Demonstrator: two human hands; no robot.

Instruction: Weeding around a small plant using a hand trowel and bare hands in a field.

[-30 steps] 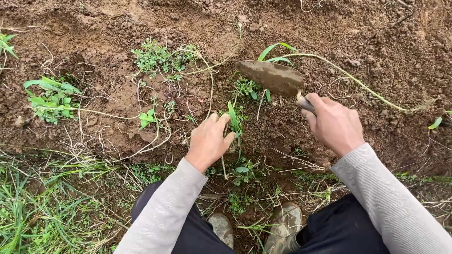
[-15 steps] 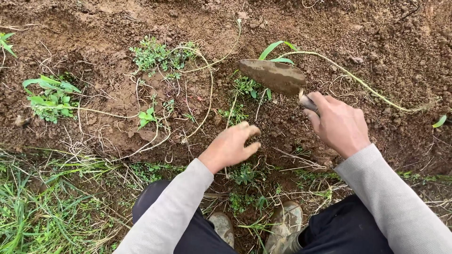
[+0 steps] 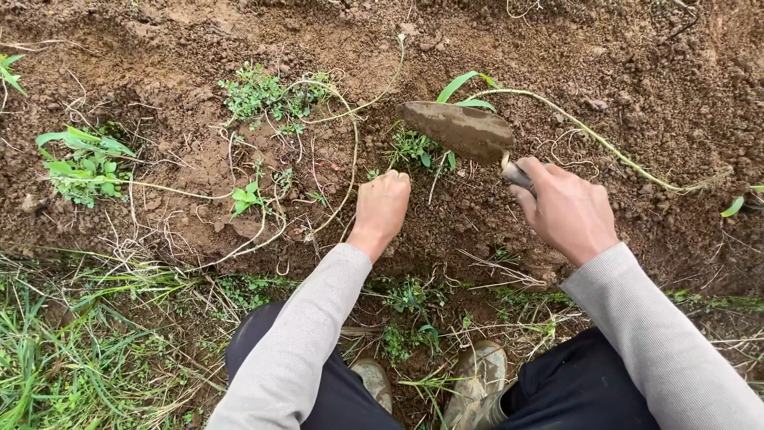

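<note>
My right hand [image 3: 567, 209] grips the handle of a muddy hand trowel [image 3: 460, 130], whose blade lies flat just above the brown soil, pointing left. My left hand [image 3: 382, 209] rests knuckles-up on the soil, fingers curled down into the dirt right beside a small green weed [image 3: 414, 148] below the trowel blade. Whether the left fingers hold anything is hidden. Both arms wear grey long sleeves.
Several weeds [image 3: 83, 163] and pale vine runners [image 3: 605, 143] lie across the loose dug soil [image 3: 199, 159]. Grass [image 3: 64, 358] borders the near left. My muddy boots [image 3: 477, 382] and dark trousers are at the bottom centre.
My left hand let go of a green weed it was pinching, drew back, then pushed forward again with fingers curled into the soil. The trowel stayed nearly still.
</note>
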